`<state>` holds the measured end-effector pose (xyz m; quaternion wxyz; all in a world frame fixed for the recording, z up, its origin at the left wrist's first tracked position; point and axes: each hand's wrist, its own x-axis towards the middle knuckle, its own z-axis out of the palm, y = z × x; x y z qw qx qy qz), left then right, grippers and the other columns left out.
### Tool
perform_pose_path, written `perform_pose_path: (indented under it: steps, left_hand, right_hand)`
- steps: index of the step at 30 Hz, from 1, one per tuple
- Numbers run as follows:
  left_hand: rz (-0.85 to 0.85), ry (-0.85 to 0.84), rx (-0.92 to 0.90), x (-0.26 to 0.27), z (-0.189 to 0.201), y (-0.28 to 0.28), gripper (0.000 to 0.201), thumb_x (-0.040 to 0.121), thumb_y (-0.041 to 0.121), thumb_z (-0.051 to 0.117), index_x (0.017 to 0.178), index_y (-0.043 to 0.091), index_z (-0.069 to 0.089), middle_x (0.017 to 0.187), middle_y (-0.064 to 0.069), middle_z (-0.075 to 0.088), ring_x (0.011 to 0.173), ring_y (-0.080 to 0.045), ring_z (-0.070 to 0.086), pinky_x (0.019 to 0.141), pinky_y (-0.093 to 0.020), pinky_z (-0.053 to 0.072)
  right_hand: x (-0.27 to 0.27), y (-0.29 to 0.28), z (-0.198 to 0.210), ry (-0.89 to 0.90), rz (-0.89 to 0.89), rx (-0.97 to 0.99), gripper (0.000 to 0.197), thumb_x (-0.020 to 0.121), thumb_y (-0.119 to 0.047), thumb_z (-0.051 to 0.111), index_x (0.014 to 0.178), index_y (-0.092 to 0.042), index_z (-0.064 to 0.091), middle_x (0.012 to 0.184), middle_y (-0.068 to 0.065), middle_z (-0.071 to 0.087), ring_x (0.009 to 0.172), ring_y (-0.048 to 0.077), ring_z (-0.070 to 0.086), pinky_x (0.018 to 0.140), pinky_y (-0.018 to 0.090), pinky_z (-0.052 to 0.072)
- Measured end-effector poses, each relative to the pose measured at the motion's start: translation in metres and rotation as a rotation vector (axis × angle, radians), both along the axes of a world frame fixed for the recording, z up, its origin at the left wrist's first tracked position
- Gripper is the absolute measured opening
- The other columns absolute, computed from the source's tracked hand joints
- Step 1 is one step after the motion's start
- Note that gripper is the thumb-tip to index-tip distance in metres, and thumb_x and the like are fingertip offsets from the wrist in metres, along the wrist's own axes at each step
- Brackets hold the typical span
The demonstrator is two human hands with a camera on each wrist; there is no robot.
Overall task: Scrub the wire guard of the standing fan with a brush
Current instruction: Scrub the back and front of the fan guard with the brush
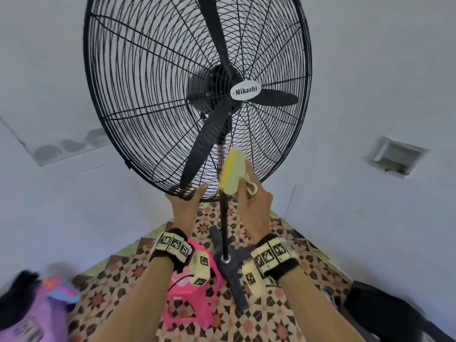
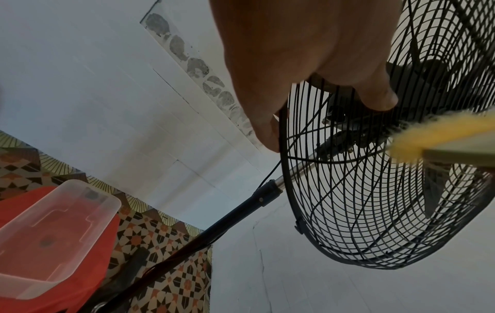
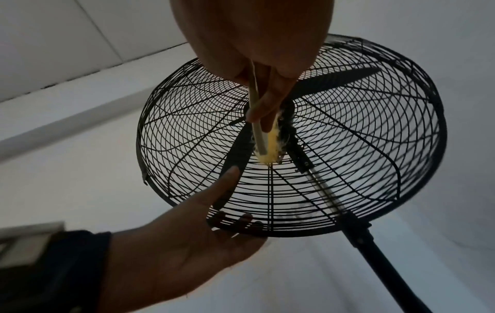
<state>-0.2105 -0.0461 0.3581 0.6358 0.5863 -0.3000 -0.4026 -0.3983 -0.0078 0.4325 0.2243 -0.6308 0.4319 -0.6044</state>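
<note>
Wire guard of the black standing fan fills the upper middle of the head view, and the left hand grips its bottom rim with fingers curled over the wires. Just to the right, the right hand holds a pale green brush, its yellow bristles against the guard's lower wires.

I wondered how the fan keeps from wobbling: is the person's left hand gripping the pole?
No, the left hand grips the bottom rim of the wire guard, away from the pole.
</note>
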Motion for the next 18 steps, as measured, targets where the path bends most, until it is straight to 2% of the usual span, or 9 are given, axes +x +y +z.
perform_pose_path:
  steps: [2,4,6,8,9,10,11,14,18]
  left_hand:
    - [0.004,0.001,0.008,0.000,-0.002,-0.001,0.152,0.051,0.068,0.097,0.160,0.045,-0.006,0.168,0.000,0.030,0.147,-0.026,0.042,0.118,-0.054,0.041]
    - [0.014,0.009,0.008,0.003,-0.006,-0.003,0.149,0.051,0.066,0.098,0.160,0.046,-0.002,0.165,0.001,0.035,0.145,-0.024,0.045,0.118,-0.051,0.041]
    - [0.016,-0.006,0.004,0.007,-0.009,-0.004,0.143,0.053,0.066,0.098,0.159,0.040,0.007,0.161,0.001,0.042,0.142,-0.023,0.049,0.116,-0.052,0.043]
    - [0.006,-0.022,-0.003,0.009,-0.009,-0.004,0.139,0.055,0.066,0.097,0.159,0.039,0.009,0.161,0.002,0.041,0.141,-0.024,0.049,0.115,-0.053,0.044]
    - [0.000,-0.023,-0.005,0.009,-0.009,-0.003,0.138,0.055,0.065,0.097,0.158,0.043,0.008,0.162,0.003,0.039,0.142,-0.024,0.049,0.115,-0.054,0.044]
    - [-0.007,-0.015,-0.014,0.008,-0.008,-0.003,0.137,0.056,0.064,0.097,0.158,0.046,0.007,0.163,0.004,0.038,0.142,-0.025,0.049,0.114,-0.054,0.045]
    - [-0.016,-0.007,-0.029,0.008,-0.008,-0.003,0.137,0.057,0.062,0.098,0.158,0.047,0.007,0.163,0.004,0.038,0.142,-0.025,0.049,0.114,-0.055,0.045]
    - [-0.022,-0.026,-0.035,0.008,-0.009,-0.003,0.134,0.057,0.062,0.098,0.157,0.049,0.009,0.166,0.004,0.034,0.146,-0.024,0.045,0.116,-0.053,0.043]
    - [-0.015,-0.047,0.004,0.014,-0.014,-0.008,0.134,0.054,0.066,0.097,0.157,0.046,0.013,0.162,0.004,0.040,0.144,-0.023,0.047,0.117,-0.052,0.042]
  right_hand:
    - [0.006,-0.006,0.003,0.026,-0.058,-0.014,0.049,0.108,-0.039,0.047,0.152,-0.017,0.047,0.066,-0.008,0.065,0.052,-0.001,0.058,0.059,0.007,0.044]
    - [0.015,0.004,-0.015,0.055,-0.042,0.014,0.057,0.106,-0.052,0.042,0.147,-0.015,0.054,0.057,-0.017,0.054,0.050,-0.003,0.054,0.067,0.016,0.048]
    - [0.018,0.025,-0.043,0.085,0.045,0.051,0.048,0.108,-0.039,0.047,0.152,-0.022,0.047,0.054,-0.019,0.048,0.050,-0.003,0.053,0.080,0.026,0.049]
    - [0.016,0.041,-0.051,0.088,0.069,0.077,0.047,0.108,-0.027,0.051,0.154,-0.028,0.043,0.057,-0.019,0.048,0.052,-0.001,0.054,0.088,0.024,0.048]
    - [0.014,0.042,-0.045,0.055,0.060,0.074,0.047,0.107,-0.023,0.052,0.153,-0.025,0.043,0.059,-0.020,0.048,0.052,-0.001,0.054,0.076,0.017,0.049]
    - [0.012,0.039,-0.034,0.022,0.043,0.068,0.047,0.107,-0.019,0.052,0.153,-0.020,0.044,0.060,-0.020,0.047,0.050,-0.001,0.052,0.062,0.007,0.043]
    - [0.010,0.032,-0.024,0.008,-0.005,0.055,0.046,0.107,-0.018,0.052,0.152,-0.015,0.045,0.059,-0.019,0.047,0.049,0.000,0.051,0.054,0.004,0.037]
    - [0.010,0.014,-0.002,0.014,-0.066,0.019,0.046,0.108,-0.023,0.051,0.152,-0.014,0.047,0.057,-0.012,0.054,0.049,0.001,0.053,0.055,0.006,0.039]
    - [0.023,0.036,-0.038,0.036,0.061,0.092,0.046,0.107,-0.020,0.052,0.153,-0.019,0.046,0.058,-0.010,0.054,0.045,0.005,0.046,0.048,0.011,0.040]
